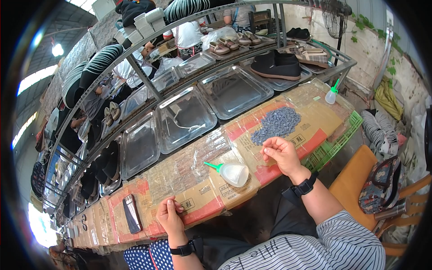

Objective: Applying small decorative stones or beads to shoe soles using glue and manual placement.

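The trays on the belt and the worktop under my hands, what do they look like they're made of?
Trays: likely stainless steel or aluminium, since they are silvery and reflective. Worktop: brown cardboard under glossy clear tape, judging by the shiny wrinkles and carton edges.

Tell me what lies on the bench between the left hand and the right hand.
In the head view, a squeeze bottle with a green nozzle lies on its side on the taped cardboard bench top, between the left hand and the right hand.
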`<state>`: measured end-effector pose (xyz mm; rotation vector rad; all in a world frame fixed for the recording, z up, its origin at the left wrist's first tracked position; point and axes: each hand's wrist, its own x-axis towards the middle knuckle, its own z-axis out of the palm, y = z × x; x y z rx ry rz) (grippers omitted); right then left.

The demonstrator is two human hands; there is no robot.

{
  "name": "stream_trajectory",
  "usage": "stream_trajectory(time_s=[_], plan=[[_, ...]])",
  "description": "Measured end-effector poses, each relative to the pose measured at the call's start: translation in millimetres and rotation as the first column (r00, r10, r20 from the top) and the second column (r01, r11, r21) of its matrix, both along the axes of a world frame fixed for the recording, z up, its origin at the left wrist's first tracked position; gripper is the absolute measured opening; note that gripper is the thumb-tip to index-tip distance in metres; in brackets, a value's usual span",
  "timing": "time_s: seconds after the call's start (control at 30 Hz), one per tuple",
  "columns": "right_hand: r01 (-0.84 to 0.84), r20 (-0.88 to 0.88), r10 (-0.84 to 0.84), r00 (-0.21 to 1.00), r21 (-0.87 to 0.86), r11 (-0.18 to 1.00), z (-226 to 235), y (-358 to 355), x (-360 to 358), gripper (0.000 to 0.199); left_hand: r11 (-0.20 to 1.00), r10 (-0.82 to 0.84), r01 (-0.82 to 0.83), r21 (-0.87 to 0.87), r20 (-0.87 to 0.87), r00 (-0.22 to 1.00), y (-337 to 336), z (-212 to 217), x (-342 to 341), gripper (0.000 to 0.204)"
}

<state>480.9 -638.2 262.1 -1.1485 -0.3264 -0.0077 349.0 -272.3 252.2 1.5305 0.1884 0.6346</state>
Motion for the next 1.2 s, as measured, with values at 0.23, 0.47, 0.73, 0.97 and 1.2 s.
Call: stream_trajectory(time_s=[0.23, 0.47, 0.73, 0.97, 1.2], plan=[[0.0, -0.048, 0.001, 0.999, 0.01, 1.0, 4.5, 1.1, -3.3, 0.008, 0.999, 0.006, -0.005, 0.043, -0.027, 1.0, -0.8, 3.0, -2.2, 0.012], [-0.034, -0.066, 0.036, 0.997, 0.026, 0.999, 6.5, -3.4, -5.1, 0.01, 0.852, -0.116, 0.076, 0.519, 0.045, 0.992, -91.4, 63.9, 15.6, 0.005], [-0.079, -0.021, 0.08, 0.997, 0.06, 0.995, 3.8, -6.6, -4.9, 0.014, 0.617, -0.234, 0.051, 0.785, 0.121, 0.965, -200.4, 91.1, 67.3, 0.011], [-0.118, -0.018, 0.119, 0.993, 0.046, 0.992, 8.9, -9.5, -6.5, 0.015, 0.676, -0.197, 0.096, 0.731, 0.054, 0.979, -220.7, 82.1, 75.7, 0.01], [-0.123, -0.018, 0.123, 0.992, 0.014, 0.992, 12.8, -12.0, -6.8, 0.014, 0.678, -0.209, 0.097, 0.729, 0.065, 0.976, -225.9, 80.1, 79.9, 0.007]])
